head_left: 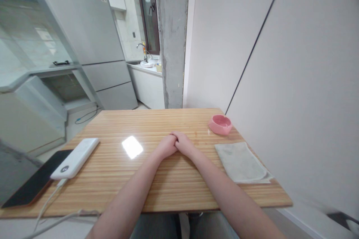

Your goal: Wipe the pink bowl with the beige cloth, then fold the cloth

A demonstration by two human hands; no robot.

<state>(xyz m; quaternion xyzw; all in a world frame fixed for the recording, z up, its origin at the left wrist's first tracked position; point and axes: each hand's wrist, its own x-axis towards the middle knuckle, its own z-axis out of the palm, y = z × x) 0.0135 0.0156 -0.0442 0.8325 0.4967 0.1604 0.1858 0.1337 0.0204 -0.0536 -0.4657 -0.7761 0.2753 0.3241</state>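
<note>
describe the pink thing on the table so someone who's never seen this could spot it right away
Start at the wooden striped table and go to its far right corner, against the white wall. There sits a small round pink dish, low, with notches in its rim, just beyond the folded grey cloth. It is the only pink thing there; the clasped left hand and right hand rest apart from it.

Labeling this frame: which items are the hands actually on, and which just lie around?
In hand: left hand and right hand clasped together, resting on the table; they hold nothing.
Lying about: folded cloth, pink ashtray, white power bank, black phone.
</note>
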